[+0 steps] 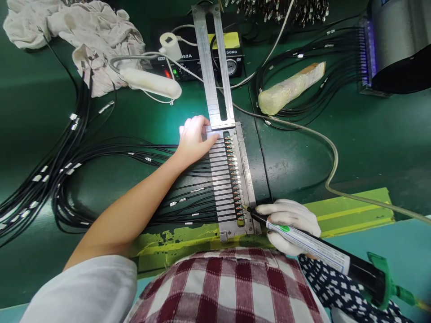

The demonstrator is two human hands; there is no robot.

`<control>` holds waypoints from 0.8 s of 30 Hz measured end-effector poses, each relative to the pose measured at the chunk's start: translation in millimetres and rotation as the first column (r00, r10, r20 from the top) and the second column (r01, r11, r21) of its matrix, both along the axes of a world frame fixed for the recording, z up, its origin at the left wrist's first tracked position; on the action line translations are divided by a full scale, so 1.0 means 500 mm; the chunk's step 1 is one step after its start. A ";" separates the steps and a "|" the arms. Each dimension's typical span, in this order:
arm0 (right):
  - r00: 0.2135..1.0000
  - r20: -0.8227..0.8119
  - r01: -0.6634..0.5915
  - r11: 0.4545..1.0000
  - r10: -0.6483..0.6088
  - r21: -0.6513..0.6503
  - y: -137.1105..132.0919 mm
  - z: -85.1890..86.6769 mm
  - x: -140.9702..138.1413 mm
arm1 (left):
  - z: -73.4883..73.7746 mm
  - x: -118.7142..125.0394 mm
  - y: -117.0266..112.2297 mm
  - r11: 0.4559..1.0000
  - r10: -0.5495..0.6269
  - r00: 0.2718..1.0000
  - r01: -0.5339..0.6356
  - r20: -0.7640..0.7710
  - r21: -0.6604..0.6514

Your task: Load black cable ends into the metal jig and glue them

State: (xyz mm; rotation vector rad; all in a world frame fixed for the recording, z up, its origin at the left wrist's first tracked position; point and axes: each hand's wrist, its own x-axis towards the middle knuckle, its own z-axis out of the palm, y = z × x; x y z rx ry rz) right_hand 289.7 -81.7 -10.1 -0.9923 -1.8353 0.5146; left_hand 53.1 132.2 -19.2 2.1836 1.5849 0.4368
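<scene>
A slotted metal fixture [245,179] lies in front of me, holding a row of black cables [161,146] side by side. Their stripped ends and small metal terminals [231,161] line up along its channel. My left hand [195,139], bare, grips the fixture's upper left corner, thumb on top beside the first cables. In a white glove, my right hand [292,222] is wrapped around a black dispensing syringe [310,244] with a paper label and a green cap [382,278]. The syringe tip is near the terminals at the lower end of the row; whether it touches them I cannot tell.
A slotted metal bar [208,67] extends beyond the fixture, over a black dispenser box [188,67]. White cloths [94,31] and a white rod-shaped piece [151,83] lie left. Right are a wrapped block [292,89], a hose [333,157], and a purple-lit machine [397,40] with cables.
</scene>
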 end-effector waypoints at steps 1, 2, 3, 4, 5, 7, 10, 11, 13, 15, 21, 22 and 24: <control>1.000 0.000 -0.003 1.000 0.003 0.001 -0.001 0.000 0.001 | 0.000 0.000 0.000 1.000 0.001 1.000 -0.001 0.001 0.000; 1.000 0.001 -0.005 1.000 0.005 -0.001 -0.001 0.000 0.001 | -0.001 0.000 0.000 1.000 0.002 1.000 -0.002 0.003 0.001; 1.000 0.001 -0.005 1.000 0.005 -0.004 -0.001 0.001 0.001 | -0.001 0.000 0.000 1.000 0.005 1.000 -0.005 0.005 0.002; 1.000 0.000 -0.002 1.000 0.002 -0.008 -0.001 0.002 0.001 | -0.001 0.000 0.000 1.000 0.007 1.000 -0.007 0.006 0.002; 1.000 -0.002 0.005 1.000 -0.005 -0.013 -0.001 0.003 0.001 | -0.001 0.000 0.000 1.000 0.010 1.000 -0.010 0.005 0.002; 1.000 -0.003 0.010 1.000 -0.010 -0.016 0.000 0.005 0.000 | -0.001 0.001 -0.001 1.000 0.011 1.000 -0.011 0.002 -0.001; 1.000 -0.010 0.004 1.000 -0.004 -0.001 0.002 0.007 -0.001 | -0.002 0.001 -0.001 1.000 0.014 1.000 -0.014 0.001 0.000; 1.000 -0.013 0.003 1.000 -0.003 0.004 0.002 0.007 -0.001 | -0.002 0.001 -0.001 1.000 0.014 1.000 -0.014 0.003 0.001; 1.000 -0.010 0.007 1.000 -0.007 -0.005 0.002 0.006 0.000 | -0.003 0.001 -0.001 1.000 0.016 1.000 -0.016 0.006 0.004; 1.000 -0.001 0.002 1.000 -0.002 -0.018 0.002 0.005 0.001 | -0.003 0.000 -0.001 1.000 0.016 1.000 -0.016 0.009 0.005; 1.000 -0.011 -0.007 1.000 0.007 -0.012 0.006 0.006 0.002 | 0.000 0.001 -0.002 1.000 0.019 1.000 -0.019 0.005 -0.002; 1.000 -0.012 -0.007 1.000 0.007 -0.015 0.008 0.006 0.001 | 0.000 0.001 -0.002 1.000 0.018 1.000 -0.018 0.003 -0.004; 1.000 -0.011 -0.017 1.000 0.017 -0.015 0.009 0.006 0.001 | 0.001 0.001 -0.002 1.000 0.017 1.000 -0.017 0.001 -0.003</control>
